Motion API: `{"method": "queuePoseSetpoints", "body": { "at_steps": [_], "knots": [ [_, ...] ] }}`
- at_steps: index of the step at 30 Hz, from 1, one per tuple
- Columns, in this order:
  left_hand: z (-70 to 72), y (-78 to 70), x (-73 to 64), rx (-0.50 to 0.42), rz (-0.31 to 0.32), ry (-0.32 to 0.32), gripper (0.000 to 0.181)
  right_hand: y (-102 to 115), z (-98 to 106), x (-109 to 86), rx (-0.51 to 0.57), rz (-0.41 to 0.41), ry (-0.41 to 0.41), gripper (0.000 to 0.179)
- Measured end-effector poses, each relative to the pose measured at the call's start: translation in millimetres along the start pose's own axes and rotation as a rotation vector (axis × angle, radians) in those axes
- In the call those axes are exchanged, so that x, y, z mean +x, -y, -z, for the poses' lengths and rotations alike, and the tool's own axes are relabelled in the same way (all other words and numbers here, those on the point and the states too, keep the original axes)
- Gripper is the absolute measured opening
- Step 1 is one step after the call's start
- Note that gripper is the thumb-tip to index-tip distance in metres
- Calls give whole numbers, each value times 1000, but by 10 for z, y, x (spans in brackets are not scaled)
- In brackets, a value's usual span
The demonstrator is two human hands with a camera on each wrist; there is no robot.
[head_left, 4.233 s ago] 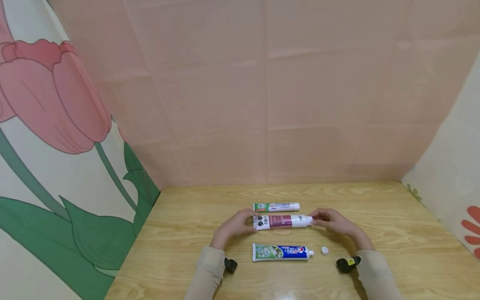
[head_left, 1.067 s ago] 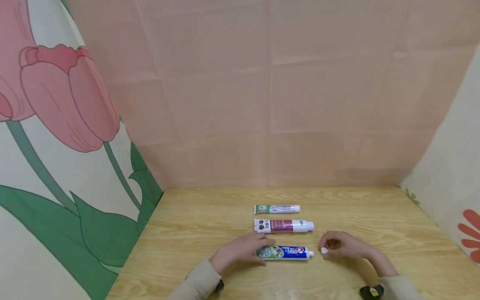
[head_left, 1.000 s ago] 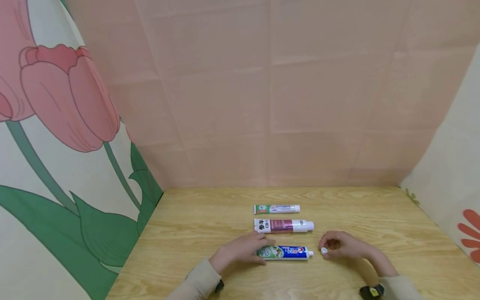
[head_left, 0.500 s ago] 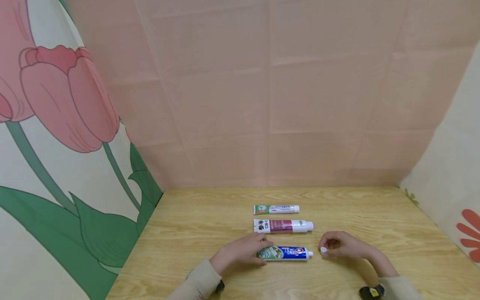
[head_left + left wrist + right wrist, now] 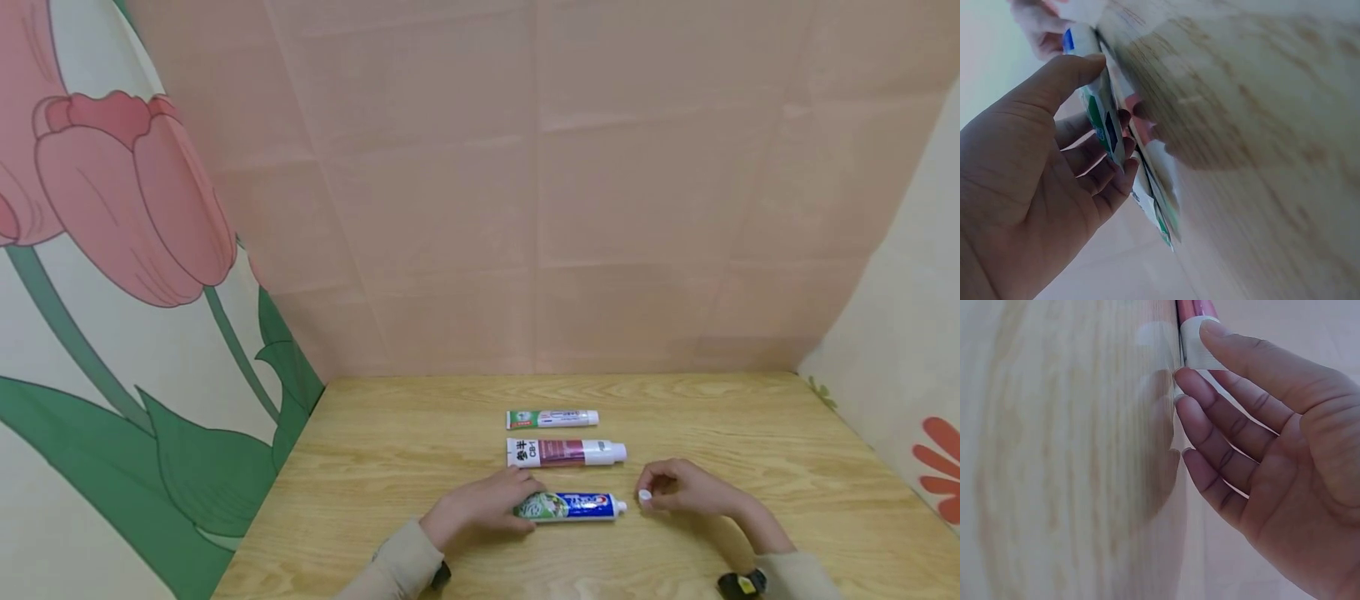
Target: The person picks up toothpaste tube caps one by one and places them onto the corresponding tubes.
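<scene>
My left hand grips the flat, crimped end of a blue and green toothpaste tube lying on the table. In the left wrist view its thumb lies along one edge of the tube, with fingers curled at the other edge. The tube's narrow white nozzle is bare and points right. Just right of it, my right hand pinches a small white screw cap between thumb and forefinger, a short gap from the nozzle. In the right wrist view the other fingers of the right hand bend loosely close to the tabletop.
Behind the blue and green tube lie a capped white and maroon toothpaste tube and, farther back, a smaller capped green and white one. All sit parallel on the wooden table. A pink cloth backdrop rises at the table's back edge.
Earlier both hands were at the maroon tube; they have since come nearer, the left onto the blue and green tube, the right onto the loose cap. Over the last second the cap has shifted only slightly.
</scene>
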State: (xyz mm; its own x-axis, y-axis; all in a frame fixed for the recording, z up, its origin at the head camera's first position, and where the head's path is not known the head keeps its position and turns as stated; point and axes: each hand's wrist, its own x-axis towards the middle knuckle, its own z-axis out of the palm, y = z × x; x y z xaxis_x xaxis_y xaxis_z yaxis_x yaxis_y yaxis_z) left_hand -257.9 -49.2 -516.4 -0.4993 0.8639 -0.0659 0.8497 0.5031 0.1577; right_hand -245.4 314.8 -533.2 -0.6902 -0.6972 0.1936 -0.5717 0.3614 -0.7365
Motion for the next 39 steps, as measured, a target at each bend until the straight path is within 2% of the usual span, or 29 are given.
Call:
{"method": "queuePoseSetpoints", "body": {
  "at_steps": [10,18,25,31,39],
  "knots": [
    [-1,11,-14,-103,-17,-29,56,79,19,14,-58,-42,-45,12],
    [15,27,-47,-114,-58,-48,61,87,16,13,-84,-39,-91,12],
    [29,57,-45,-89,-78,-81,61,53,25,3,-121,-39,-124,10],
    [25,84,-42,-82,-119,-121,60,34,38,-4,-122,-31,-124,9],
    [76,86,-91,-121,-91,-183,61,52,47,-7,-90,-17,-96,14]
  ]
}}
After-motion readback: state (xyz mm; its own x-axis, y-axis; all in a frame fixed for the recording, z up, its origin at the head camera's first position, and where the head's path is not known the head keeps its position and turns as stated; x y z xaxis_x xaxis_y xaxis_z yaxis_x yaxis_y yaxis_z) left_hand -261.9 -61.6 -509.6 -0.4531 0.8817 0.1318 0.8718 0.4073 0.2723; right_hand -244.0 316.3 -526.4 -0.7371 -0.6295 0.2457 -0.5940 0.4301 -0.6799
